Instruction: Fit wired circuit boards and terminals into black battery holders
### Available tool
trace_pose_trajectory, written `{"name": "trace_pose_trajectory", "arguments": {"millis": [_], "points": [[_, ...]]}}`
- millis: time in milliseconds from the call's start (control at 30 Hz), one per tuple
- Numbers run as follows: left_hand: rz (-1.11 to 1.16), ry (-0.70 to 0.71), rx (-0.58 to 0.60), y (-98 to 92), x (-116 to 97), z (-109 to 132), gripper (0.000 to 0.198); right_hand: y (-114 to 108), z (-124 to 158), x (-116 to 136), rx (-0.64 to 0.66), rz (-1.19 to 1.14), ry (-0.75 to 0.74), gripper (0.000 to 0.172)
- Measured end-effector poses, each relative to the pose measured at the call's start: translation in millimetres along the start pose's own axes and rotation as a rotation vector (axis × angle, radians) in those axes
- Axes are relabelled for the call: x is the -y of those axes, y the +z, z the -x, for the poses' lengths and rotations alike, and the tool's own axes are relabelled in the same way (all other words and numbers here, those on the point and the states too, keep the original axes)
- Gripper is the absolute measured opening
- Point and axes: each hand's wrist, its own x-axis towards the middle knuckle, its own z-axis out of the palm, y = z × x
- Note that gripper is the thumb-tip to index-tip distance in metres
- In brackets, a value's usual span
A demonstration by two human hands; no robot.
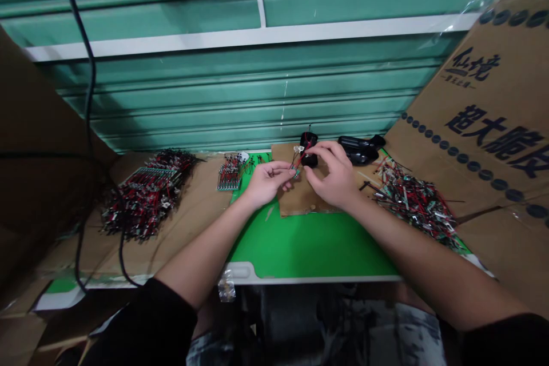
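My left hand [269, 184] is closed in a pinch on a small green circuit board [297, 174] with thin red and black wires. A clear-white connector [298, 149] shows among the wires above the fingers. My right hand [333, 176] is beside it, thumb and index finger apart around the wires. Its index fingertip is at the red wire; whether it touches is hard to tell. Under both hands lies a cardboard sheet [295, 201] on the green tabletop [321, 246]. A black object [309, 140] stands just behind the fingers, partly hidden.
To the left are a small wired board panel [229, 174] and a large heap of wired boards [150, 194]. More wired boards [416, 203] are piled at right, near black tool-like objects [360, 148]. Cardboard boxes [493, 103] flank the table; a black cable [89, 86] hangs at left.
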Motion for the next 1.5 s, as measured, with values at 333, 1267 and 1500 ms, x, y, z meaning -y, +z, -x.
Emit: {"name": "trace_pose_trajectory", "arguments": {"millis": [333, 1267, 1500], "points": [[0.038, 0.094, -0.019, 3.4, 2.1, -0.8, 0.057, 4.2, 4.4, 12.6, 0.223, -0.192, 0.319, 0.014], [-0.067, 0.089, 0.021, 2.6, -0.1, 1.9, 0.016, 7.8, 5.6, 0.8, 0.360, -0.347, 0.481, 0.013], [-0.049, 0.077, 0.021, 2.7, -0.8, 1.3, 0.016, 9.5, 4.8, 2.0, 0.385, -0.508, 0.564, 0.019]]}}
